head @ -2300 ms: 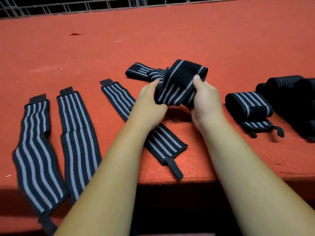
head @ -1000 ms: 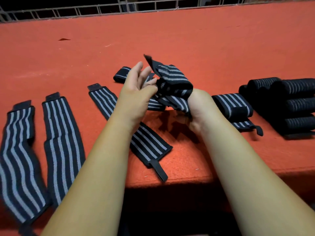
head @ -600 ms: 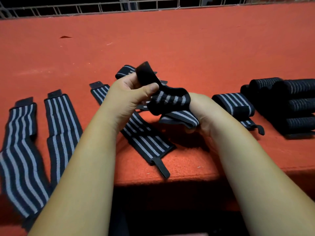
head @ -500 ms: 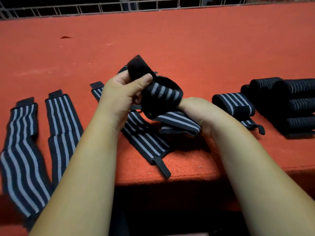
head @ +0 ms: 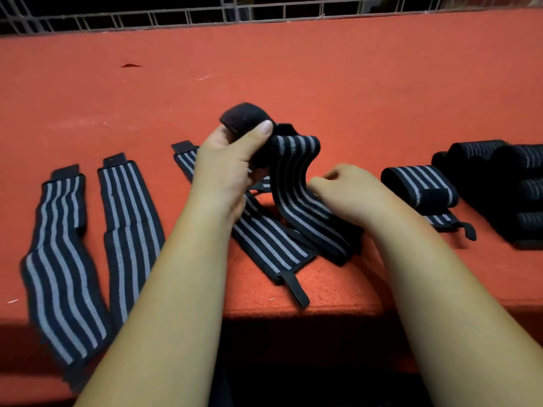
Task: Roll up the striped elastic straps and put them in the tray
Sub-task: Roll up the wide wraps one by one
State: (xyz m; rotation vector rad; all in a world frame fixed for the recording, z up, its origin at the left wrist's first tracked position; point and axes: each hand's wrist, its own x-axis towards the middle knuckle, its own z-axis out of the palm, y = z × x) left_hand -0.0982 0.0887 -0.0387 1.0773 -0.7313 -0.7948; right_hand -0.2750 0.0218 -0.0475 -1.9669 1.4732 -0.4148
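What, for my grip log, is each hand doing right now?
Left hand: closed, pinching the strap's black end.
Right hand: fingers curled against the strap; grip cannot be told.

Red felt table (head: 352, 83); metal grid fence (head: 235, 13) behind; dark scrap (head: 130, 65) far left

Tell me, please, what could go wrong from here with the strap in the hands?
1. The left hand pinches only the black end of the held strap; the loose turn may spring open.
2. Its tail lies over the flat strap, whose tab is near the edge of the table; pulling might drag it off.
3. The right forearm passes close to the rolled strap and could knock it.
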